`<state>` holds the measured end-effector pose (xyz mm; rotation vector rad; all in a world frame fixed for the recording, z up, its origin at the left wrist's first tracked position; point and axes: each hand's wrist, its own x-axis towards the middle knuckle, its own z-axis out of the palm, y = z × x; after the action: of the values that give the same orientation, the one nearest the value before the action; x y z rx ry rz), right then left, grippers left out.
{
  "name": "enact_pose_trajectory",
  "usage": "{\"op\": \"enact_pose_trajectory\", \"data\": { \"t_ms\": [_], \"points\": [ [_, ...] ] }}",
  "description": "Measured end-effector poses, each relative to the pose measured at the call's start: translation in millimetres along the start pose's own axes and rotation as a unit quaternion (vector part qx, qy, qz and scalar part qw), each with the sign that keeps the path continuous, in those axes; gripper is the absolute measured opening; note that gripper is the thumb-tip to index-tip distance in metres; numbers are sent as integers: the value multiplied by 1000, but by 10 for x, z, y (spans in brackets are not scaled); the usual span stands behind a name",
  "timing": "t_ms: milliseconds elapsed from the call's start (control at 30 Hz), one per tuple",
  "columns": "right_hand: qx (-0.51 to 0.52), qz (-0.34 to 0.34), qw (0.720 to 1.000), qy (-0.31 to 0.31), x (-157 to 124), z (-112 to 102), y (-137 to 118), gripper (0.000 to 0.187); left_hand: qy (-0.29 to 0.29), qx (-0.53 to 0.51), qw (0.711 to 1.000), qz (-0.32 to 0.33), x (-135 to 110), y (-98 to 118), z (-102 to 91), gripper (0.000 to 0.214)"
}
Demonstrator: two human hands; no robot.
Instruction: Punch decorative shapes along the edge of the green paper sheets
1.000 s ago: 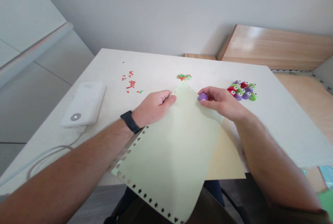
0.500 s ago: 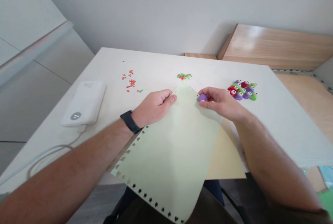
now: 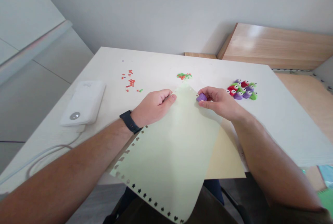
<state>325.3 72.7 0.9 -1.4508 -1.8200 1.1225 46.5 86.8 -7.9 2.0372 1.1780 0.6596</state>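
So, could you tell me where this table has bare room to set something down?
There is a free patch on the white table right of the craft punches, and a narrower one between the red paper scraps and the red-and-green pile. It is crowded mid-table, where the left hand and right hand meet the pale green sheet.

View: a single head-worn camera, up at the person's brow!
Facing: forward and down, straight onto the left hand [image 3: 152, 107] and right hand [image 3: 221, 102]
Range: close, with the far desk [image 3: 156, 66] edge in frame
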Motion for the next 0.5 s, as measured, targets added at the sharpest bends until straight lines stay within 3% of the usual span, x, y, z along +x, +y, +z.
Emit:
{"op": "enact_pose_trajectory", "data": {
  "t_ms": [500],
  "points": [
    [23, 21, 999, 9, 33, 31, -14, 29, -6, 7, 1000, -5, 1, -11, -2, 40]
  ]
}}
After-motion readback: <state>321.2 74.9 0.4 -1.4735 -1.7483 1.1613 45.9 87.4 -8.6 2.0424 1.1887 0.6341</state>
